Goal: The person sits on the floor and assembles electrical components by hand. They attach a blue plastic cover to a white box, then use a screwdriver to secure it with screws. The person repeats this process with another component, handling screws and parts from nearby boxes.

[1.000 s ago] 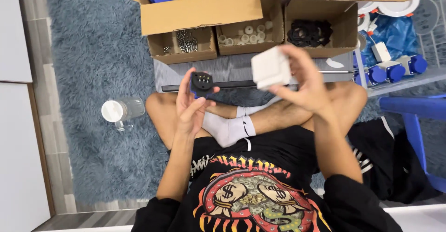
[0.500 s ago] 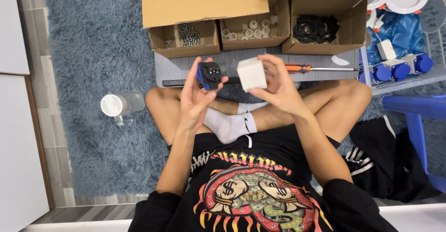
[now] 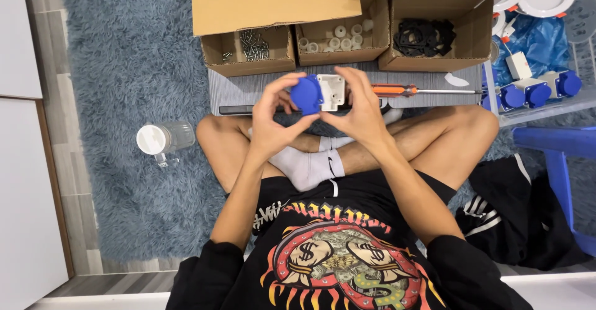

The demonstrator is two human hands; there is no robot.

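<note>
Hands meet in front of the chest of a person seated cross-legged on a shaggy blue rug (image 3: 112, 68): the left hand (image 3: 273, 123) pinches a round blue socket cover (image 3: 307, 94) between thumb and fingertips, and the right hand (image 3: 360, 114) grips a small white box (image 3: 331, 91), the two parts pressed side by side. The pieces look brought together but not yet fastened, judging by the orange-handled screwdriver (image 3: 397, 90) lying untouched just beyond the right hand. Beyond both hands stand open cardboard boxes (image 3: 273, 5) of screws (image 3: 253, 44), white rings (image 3: 341, 38) and black gaskets (image 3: 424, 36). Well off to the right, several finished blue-and-white units (image 3: 534, 89) sit in a tray. A clear bottle with a white cap (image 3: 162, 139) lies out to the left.
</note>
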